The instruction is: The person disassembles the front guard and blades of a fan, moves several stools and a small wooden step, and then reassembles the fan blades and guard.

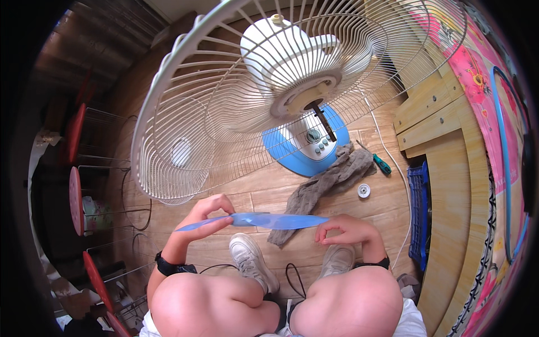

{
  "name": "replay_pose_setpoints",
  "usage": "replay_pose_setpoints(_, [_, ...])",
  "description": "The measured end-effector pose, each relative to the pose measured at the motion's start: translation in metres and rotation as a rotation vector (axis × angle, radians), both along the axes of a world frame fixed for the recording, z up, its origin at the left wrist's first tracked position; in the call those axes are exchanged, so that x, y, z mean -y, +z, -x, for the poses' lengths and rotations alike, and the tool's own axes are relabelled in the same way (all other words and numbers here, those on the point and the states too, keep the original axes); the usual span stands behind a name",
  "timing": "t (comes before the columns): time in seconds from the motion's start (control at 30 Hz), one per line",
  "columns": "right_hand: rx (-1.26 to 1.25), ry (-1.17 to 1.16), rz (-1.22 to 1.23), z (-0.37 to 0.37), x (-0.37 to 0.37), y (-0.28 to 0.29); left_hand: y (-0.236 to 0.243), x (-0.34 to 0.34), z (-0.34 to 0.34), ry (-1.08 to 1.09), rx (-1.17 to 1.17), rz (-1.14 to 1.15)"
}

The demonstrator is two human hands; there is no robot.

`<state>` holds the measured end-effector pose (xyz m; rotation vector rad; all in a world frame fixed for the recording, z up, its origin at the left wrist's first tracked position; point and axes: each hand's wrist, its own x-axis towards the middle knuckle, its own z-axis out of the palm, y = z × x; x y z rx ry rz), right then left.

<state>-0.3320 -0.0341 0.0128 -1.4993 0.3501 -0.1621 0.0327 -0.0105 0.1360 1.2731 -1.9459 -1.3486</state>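
Observation:
A translucent blue fan blade (269, 221) is held nearly edge-on between my two hands, above my shoes. My left hand (206, 218) pinches its left part between thumb and curled fingers. At the other end, my right hand (349, 230) grips the blade's edge with its fingers bent. Beyond the blade stands a fan with a white wire grille (224, 112), and a dark shaft (324, 121) sticks out of its hub. Its blue and white base (306, 147) carries a dial and several buttons. The white motor housing (275, 48) shows through the wires.
A crumpled grey cloth (328, 182) lies before the base. Beside it are a green-handled screwdriver (382, 164) and a small white round knob (364, 191). A white cord (405, 194) runs along the wooden furniture (449, 168) at right, near a blue crate (418, 213). Red stools (76, 196) stand left.

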Motion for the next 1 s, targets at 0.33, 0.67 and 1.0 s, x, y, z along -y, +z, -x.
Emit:
replay_pose_setpoints(0.33, [-0.104,-0.201,-0.111,-0.03,0.02,0.001,0.015,-0.063,-0.09,0.303,0.348,-0.326])
replay_pose_setpoints(0.67, [-0.18,-0.525,-0.232,-0.017,0.001,-0.01,-0.062,-0.072,-0.218,0.935,0.115,-0.471])
replay_pose_setpoints(1.0, [-0.066,-0.891,-0.448,-0.016,-0.002,-0.047,-0.145,-0.042,-0.267,1.231,-0.383,-0.529])
